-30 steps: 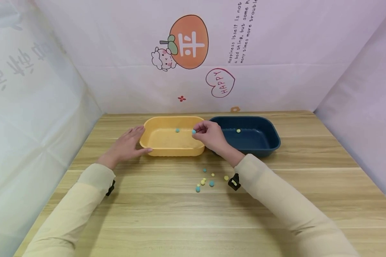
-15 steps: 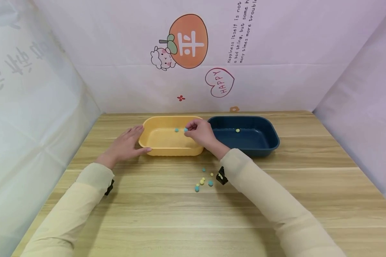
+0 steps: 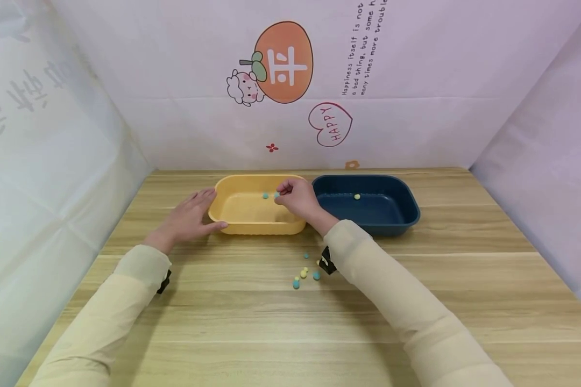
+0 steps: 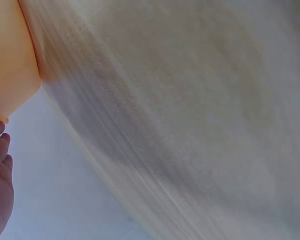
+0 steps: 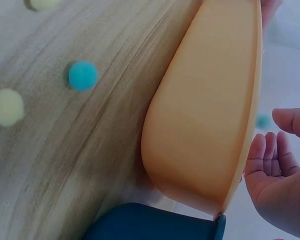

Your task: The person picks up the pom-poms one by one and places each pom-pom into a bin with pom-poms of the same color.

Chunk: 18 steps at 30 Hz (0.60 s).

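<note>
My left hand [image 3: 186, 217] rests against the left end of the yellow tray [image 3: 259, 229], fingers extended and thumb along the front rim. The left wrist view shows its fingertips at the tray's [image 4: 12, 55] rim. Over the right part of that tray is my right hand [image 3: 300, 200]. In the right wrist view its thumb [image 5: 290, 119] stands apart from the fingers, and a blurred small blue ball [image 5: 263, 121] shows just beyond the gap. From the head, that blue ball [image 3: 276, 195] appears right at the fingertips. Another blue ball [image 3: 265, 195] lies inside the yellow tray.
A dark blue tray [image 3: 382, 229] stands directly right of the yellow one, with a yellow ball [image 3: 357, 196] inside. Several loose balls lie on the wooden table in front, including a blue ball [image 3: 296, 284] and a yellow ball [image 3: 303, 274]. A printed cloth [image 3: 189, 118] hangs behind.
My right hand has moved left over the yellow tray with the blue ball, and its thumb and fingers now stand apart. The left hand has stayed at the tray's left end.
</note>
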Each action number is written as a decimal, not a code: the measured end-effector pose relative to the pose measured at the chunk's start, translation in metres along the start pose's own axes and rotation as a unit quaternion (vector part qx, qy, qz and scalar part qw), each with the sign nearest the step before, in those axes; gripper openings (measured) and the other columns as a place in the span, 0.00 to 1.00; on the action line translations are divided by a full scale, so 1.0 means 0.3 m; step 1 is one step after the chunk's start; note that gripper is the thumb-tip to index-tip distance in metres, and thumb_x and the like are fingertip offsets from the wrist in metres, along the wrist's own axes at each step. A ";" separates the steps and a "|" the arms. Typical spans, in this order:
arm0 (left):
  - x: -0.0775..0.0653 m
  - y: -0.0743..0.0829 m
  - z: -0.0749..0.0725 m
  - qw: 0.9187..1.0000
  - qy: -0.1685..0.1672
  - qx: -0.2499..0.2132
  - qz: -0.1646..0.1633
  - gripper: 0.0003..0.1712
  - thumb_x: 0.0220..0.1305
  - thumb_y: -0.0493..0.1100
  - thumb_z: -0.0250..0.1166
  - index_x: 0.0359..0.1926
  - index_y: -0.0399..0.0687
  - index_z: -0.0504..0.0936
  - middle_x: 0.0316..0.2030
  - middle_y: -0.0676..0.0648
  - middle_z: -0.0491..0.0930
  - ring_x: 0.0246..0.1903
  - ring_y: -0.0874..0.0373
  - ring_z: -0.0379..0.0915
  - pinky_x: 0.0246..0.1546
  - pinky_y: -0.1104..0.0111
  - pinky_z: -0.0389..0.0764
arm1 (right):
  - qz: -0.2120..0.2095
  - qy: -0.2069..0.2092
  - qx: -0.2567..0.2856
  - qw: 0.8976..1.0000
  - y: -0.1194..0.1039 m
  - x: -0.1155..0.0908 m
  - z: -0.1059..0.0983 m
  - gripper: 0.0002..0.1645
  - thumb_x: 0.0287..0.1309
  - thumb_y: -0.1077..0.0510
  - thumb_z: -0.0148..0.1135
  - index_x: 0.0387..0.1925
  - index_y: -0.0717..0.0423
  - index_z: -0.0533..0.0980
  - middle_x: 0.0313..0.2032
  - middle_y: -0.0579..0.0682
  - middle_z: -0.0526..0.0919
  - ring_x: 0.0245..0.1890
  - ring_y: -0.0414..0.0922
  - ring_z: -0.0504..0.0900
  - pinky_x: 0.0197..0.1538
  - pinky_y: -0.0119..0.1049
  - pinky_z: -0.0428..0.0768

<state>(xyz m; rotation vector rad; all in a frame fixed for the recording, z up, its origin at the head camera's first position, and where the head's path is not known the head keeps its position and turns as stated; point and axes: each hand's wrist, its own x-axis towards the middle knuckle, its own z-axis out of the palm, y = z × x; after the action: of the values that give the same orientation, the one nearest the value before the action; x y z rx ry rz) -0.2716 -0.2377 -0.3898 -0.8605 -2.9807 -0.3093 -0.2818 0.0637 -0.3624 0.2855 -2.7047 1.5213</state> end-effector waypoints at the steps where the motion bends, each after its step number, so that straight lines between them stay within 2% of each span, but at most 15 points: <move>1: 0.001 0.000 0.000 1.000 -0.001 0.000 -0.001 0.57 0.63 0.69 0.57 0.73 0.29 0.50 0.73 0.34 0.49 0.73 0.42 0.41 0.71 0.55 0.40 | 0.000 -0.001 -0.002 1.000 -0.001 0.001 -0.001 0.10 0.55 0.65 0.69 0.39 0.65 0.79 0.35 0.52 0.79 0.36 0.47 0.77 0.40 0.35 0.78; 5: 0.002 -0.002 0.004 1.000 0.000 -0.002 -0.004 0.56 0.63 0.68 0.58 0.73 0.29 0.50 0.73 0.35 0.48 0.73 0.43 0.41 0.71 0.56 0.40 | 0.005 -0.001 -0.008 1.000 -0.004 0.002 0.000 0.13 0.55 0.65 0.70 0.41 0.66 0.80 0.36 0.53 0.79 0.37 0.47 0.77 0.41 0.35 0.78; 12: 0.002 -0.005 0.003 1.000 0.001 0.000 0.000 0.57 0.63 0.69 0.57 0.73 0.29 0.50 0.73 0.35 0.48 0.73 0.42 0.41 0.71 0.56 0.40 | 0.000 0.001 -0.010 1.000 -0.012 -0.005 -0.003 0.08 0.55 0.65 0.70 0.37 0.61 0.79 0.36 0.53 0.80 0.36 0.47 0.78 0.42 0.35 0.79; 18: 0.000 -0.002 -0.004 1.000 0.000 -0.005 0.002 0.57 0.63 0.70 0.56 0.73 0.29 0.50 0.73 0.34 0.49 0.72 0.42 0.41 0.71 0.55 0.40 | -0.008 -0.003 -0.009 1.000 -0.023 -0.017 -0.013 0.09 0.55 0.64 0.70 0.37 0.61 0.79 0.36 0.53 0.80 0.37 0.47 0.78 0.42 0.36 0.79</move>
<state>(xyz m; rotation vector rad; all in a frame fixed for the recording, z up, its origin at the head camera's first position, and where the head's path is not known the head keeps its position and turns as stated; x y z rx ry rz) -0.2718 -0.2386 -0.3887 -0.8665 -2.9805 -0.3240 -0.2758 0.0642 -0.3550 0.3093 -2.7120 1.4945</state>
